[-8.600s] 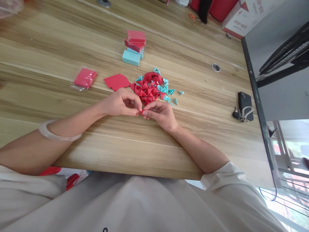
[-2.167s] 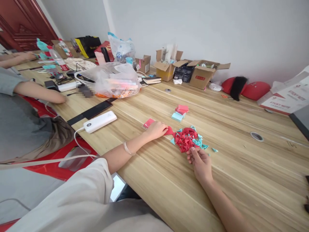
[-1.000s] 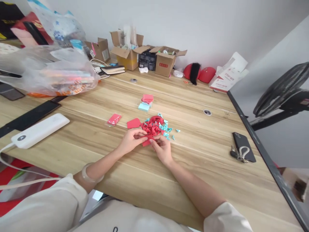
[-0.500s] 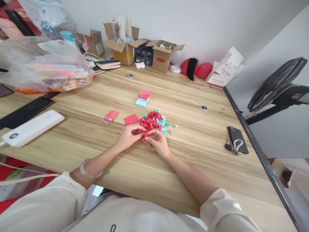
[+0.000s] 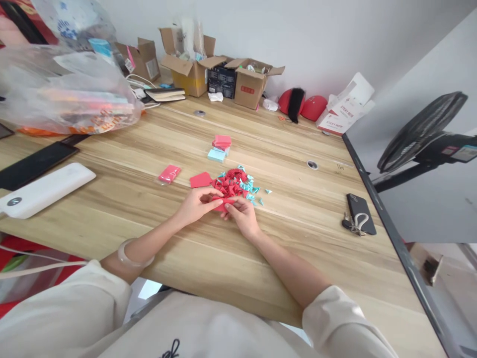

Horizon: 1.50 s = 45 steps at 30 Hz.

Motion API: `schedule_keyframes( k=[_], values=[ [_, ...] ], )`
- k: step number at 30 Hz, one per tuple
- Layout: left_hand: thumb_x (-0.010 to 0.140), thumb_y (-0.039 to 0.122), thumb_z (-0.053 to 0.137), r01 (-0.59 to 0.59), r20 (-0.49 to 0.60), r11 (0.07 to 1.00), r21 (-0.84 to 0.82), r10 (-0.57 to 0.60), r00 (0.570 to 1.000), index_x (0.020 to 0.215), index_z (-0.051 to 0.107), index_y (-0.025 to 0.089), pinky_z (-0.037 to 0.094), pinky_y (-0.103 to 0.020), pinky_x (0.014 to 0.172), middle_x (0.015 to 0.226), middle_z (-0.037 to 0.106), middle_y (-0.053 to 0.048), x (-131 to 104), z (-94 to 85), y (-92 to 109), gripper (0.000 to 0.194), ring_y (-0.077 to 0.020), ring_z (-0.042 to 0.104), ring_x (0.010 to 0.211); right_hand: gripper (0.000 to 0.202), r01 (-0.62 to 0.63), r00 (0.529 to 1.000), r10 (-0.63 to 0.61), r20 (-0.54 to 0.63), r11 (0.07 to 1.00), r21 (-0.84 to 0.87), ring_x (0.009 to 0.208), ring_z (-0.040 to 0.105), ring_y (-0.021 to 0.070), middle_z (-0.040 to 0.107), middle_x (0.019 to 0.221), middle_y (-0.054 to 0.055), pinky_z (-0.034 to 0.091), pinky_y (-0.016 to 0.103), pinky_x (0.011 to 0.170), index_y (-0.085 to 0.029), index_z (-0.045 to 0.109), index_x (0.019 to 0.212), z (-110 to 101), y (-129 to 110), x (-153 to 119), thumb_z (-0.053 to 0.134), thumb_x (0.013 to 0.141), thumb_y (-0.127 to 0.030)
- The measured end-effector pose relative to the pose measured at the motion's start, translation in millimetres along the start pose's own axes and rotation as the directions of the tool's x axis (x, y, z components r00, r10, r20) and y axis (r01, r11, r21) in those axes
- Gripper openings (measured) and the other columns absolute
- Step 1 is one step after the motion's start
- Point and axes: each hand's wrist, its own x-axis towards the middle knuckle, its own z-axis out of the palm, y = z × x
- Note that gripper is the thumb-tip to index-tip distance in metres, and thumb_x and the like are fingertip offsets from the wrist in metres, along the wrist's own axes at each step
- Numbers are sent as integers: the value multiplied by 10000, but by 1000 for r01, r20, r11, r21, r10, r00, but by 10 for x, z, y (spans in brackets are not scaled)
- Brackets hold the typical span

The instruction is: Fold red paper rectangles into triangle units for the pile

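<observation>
Between my two hands is a small piece of red paper point(image 5: 222, 203), held low over the table. My left hand point(image 5: 197, 205) pinches its left side, and my right hand point(image 5: 243, 215) grips the right side with thumb and fingers. Just beyond my fingers lies a pile of folded red paper pieces point(image 5: 230, 185), with folded light-blue paper pieces point(image 5: 255, 190) scattered around its right side. A flat red paper stack point(image 5: 200, 179) rests left of the pile. Further left is a wrapped pink-red paper packet point(image 5: 169, 173).
Behind the pile stand red paper pads point(image 5: 222, 141) and a light-blue pad point(image 5: 216, 155). A white power bank point(image 5: 48, 190) lies at left, a black phone point(image 5: 360, 214) with keys at right. Cardboard boxes point(image 5: 250, 89) line the wall; a fan point(image 5: 421, 134) stands beyond the right edge.
The red paper has turned from a narrow, tilted fold to a wider flat strip lying across between my fingers. The whole view has shifted slightly.
</observation>
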Motion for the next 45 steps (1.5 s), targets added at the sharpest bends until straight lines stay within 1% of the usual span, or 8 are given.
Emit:
schedule_keyframes(
  k=[4, 8, 14, 21, 25, 28, 36, 45],
  values=[
    [678, 375, 750, 158, 127, 983, -96, -145, 981, 872, 613, 152, 500, -173, 517, 684, 645, 16, 6, -33, 50, 326, -111, 626, 561, 397, -11, 999, 13, -44, 999, 49, 565, 668, 128, 697, 665, 3, 552, 235, 523, -168, 628, 853, 16, 22, 12, 783, 629, -457],
    [672, 306, 708, 191, 117, 968, -164, -173, 978, 754, 611, 139, 501, -155, 534, 625, 623, 17, 48, -72, 29, 209, -88, 605, 535, 366, -1, 1000, 2, -23, 998, 62, 657, 707, 155, 727, 735, 16, 585, 265, 585, -179, 696, 889, 10, 12, -6, 778, 645, -440],
    [660, 261, 683, 142, 82, 971, -192, -129, 988, 630, 631, 133, 486, -138, 511, 695, 642, -5, 114, -132, -17, 142, -62, 576, 522, 367, -105, 990, 88, 113, 982, 158, 765, 727, 162, 741, 843, 28, 600, 266, 684, -177, 711, 863, -17, -29, -24, 769, 658, -476],
    [714, 300, 706, -4, 235, 998, -66, 20, 972, 615, 670, 132, 473, -120, 487, 790, 659, -44, 121, -127, 24, 198, -46, 558, 539, 476, -255, 960, 233, 155, 956, 142, 630, 705, 137, 723, 763, 4, 580, 226, 586, -157, 577, 840, 44, -70, -7, 862, 530, -378],
    [664, 390, 775, 161, 91, 969, -187, -146, 985, 827, 668, 148, 470, -132, 498, 668, 647, 4, 129, -84, 11, 311, -57, 551, 511, 521, -275, 959, 249, 134, 935, 226, 626, 704, 136, 722, 765, 3, 583, 226, 580, -152, 557, 860, 51, -60, 1, 876, 504, -361],
    [646, 494, 788, 208, -26, 935, -288, -225, 974, 808, 659, 143, 498, -154, 526, 679, 662, 0, 135, -66, 1, 408, -69, 575, 528, 546, -272, 962, 266, 59, 923, 271, 642, 710, 143, 714, 737, -5, 587, 225, 590, -155, 550, 865, 49, -67, -1, 884, 487, -363],
    [452, 399, 933, 239, -75, 939, -247, -265, 961, 794, 695, 135, 540, -147, 610, 727, 719, -25, 49, 16, 28, 492, -102, 652, 664, 489, -226, 973, 231, 6, 947, 227, 693, 720, 150, 711, 747, -2, 585, 232, 628, -162, 538, 856, 49, -42, -33, 865, 541, -346],
    [540, 403, 881, 206, 7, 947, -247, -211, 977, 752, 680, 137, 532, -196, 528, 655, 698, -12, -24, 56, 65, 394, -112, 621, 543, 407, -192, 981, 189, 30, 971, 145, 682, 696, 128, 709, 753, 15, 548, 221, 633, -163, 593, 835, 57, -21, -76, 817, 608, -417]
  ],
)
